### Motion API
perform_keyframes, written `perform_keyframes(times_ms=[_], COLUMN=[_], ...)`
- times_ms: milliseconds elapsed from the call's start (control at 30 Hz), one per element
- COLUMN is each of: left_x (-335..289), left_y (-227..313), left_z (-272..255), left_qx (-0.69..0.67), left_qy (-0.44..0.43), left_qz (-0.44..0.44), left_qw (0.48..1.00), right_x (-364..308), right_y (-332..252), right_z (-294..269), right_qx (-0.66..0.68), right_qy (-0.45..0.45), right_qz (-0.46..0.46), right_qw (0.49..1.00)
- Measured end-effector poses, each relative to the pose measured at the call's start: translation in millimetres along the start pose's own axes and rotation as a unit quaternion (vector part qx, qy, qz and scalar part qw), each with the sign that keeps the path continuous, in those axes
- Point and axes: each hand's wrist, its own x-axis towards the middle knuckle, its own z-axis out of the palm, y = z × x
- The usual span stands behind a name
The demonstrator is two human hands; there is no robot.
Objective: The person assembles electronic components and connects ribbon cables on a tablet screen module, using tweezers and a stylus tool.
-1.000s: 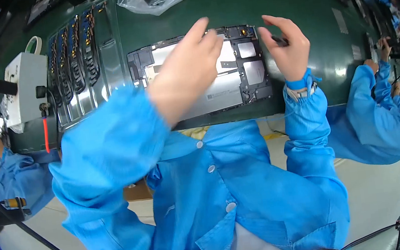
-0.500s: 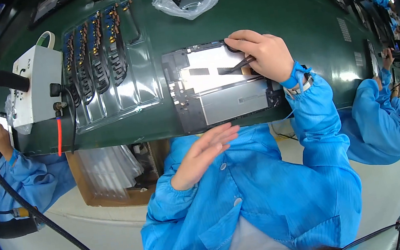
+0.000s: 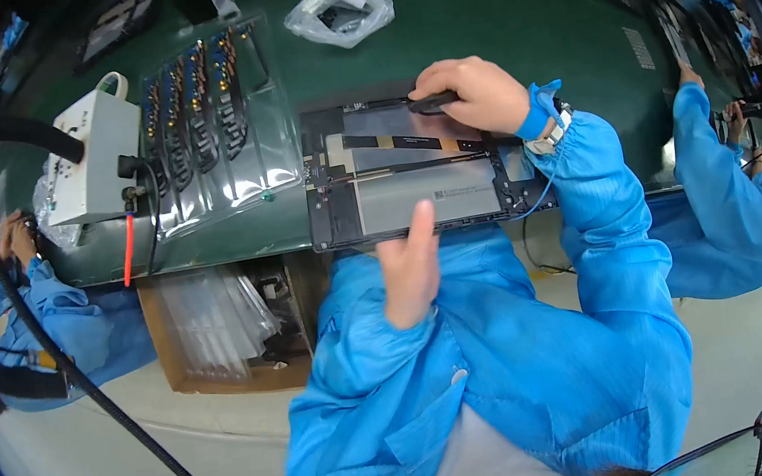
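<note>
An opened tablet point(image 3: 472, 203) lies at the table's front edge, its silvery inside facing up. A dark flat ribbon cable point(image 3: 407, 142) with gold-coloured patches runs slantwise across its upper half. My right hand point(image 3: 483, 97) is over the far right edge of the tablet, fingers closed round black tweezers point(image 3: 434, 103); their tips are hard to make out. Just at the near edge is my left hand point(image 3: 410, 268), holding nothing, one digit stretched up over the tablet's rim. Whether it touches the rim I cannot tell.
Left of the tablet, a clear plastic tray point(image 3: 272, 166) holds rows of black cables. Beside it stands a white box point(image 3: 95, 159) with a thick black hose. A clear plastic bag point(image 3: 339, 15) lies farther back. Under the table edge is a cardboard box point(image 3: 227, 380). Co-workers sit on both sides.
My right hand has shifted left and the tweezers have turned away from the middle of the tablet. My left hand has moved right and turned upward. The ribbon cable now shows along its length.
</note>
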Motion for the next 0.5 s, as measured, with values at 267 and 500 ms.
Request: perform_keyframes(times_ms=[267, 500], left_x=[-16.3, -44.3], left_y=[34.5, 19.7], left_z=[69.3, 73.2], left_qx=[0.44, 0.634], left_qy=[-0.207, -0.12], left_qz=[0.39, 0.537], left_qw=[0.782, 0.544], right_x=[-40.5, -67.3], right_y=[-51.6, -51.0], right_z=[-35.1, -56.3], right_qx=[0.27, 0.24], right_qy=[0.38, 0.42], right_qz=[-0.039, -0.036], right_qw=[0.884, 0.874])
